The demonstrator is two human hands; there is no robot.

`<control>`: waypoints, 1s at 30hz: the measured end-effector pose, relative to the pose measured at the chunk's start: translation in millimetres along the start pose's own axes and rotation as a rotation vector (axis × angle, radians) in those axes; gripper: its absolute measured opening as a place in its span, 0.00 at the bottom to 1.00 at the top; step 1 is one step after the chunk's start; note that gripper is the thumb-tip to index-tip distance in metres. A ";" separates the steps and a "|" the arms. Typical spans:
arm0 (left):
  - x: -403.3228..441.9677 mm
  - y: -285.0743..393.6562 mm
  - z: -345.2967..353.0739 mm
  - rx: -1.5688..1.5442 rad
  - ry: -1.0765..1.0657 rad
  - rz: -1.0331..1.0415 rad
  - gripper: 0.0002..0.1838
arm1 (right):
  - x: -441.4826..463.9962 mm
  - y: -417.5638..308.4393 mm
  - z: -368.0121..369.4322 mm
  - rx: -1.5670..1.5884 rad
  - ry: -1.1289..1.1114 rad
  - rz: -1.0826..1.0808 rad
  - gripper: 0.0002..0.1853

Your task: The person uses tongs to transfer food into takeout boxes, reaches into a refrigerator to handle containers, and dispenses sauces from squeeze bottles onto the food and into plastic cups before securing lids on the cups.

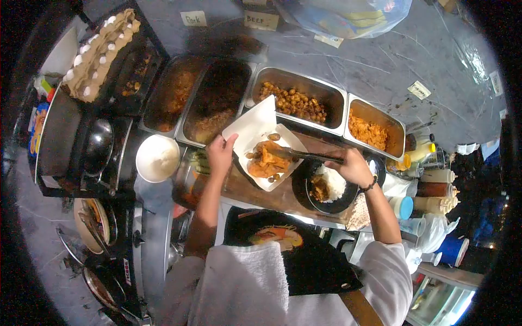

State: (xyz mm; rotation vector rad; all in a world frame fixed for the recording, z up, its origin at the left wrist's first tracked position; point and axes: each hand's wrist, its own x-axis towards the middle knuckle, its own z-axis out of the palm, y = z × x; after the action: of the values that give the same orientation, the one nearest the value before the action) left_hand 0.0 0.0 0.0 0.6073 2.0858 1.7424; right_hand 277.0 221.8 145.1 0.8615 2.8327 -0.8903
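My left hand [220, 155] grips the raised lid side of a white takeout box [258, 120], thumb on the edge. Inside the box lies orange-brown sauced food [270, 163] with a few small round brown pieces around it. Tongs [314, 156] are held in my right hand [354, 169], their tips at the sauced food; whether they clamp a piece I cannot tell. Just below the right hand sits a black plate [310, 203] with white rice [333, 183] and a brown stew [319, 190].
Metal food pans line the back: small round brown pieces [296, 102], orange shredded food [365, 130], and two darker pans on the left. A white tub [157, 158] stands left. Egg trays [100, 57] lie far left, sauce bottles [435, 189] at right.
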 end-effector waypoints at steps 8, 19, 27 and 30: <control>8.5 -6.6 -12.4 0.151 0.036 0.077 0.14 | 0.2 9.8 -4.8 0.191 0.030 0.037 0.13; 7.8 -12.2 -11.9 0.262 0.047 0.034 0.14 | -16.5 22.8 -15.0 0.097 0.055 0.039 0.15; 9.4 -18.7 -8.1 0.188 0.060 0.069 0.14 | -14.7 -6.4 -1.9 -0.274 0.116 -0.322 0.16; 4.7 -4.3 -6.2 0.118 0.027 0.074 0.14 | -3.7 -5.8 18.9 -0.302 0.124 -0.385 0.18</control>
State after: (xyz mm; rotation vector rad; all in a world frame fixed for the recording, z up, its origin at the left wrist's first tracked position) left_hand -7.7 -3.3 -3.1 0.7065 2.2241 1.6837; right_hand 274.9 205.8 133.2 0.3540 3.1852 -0.4195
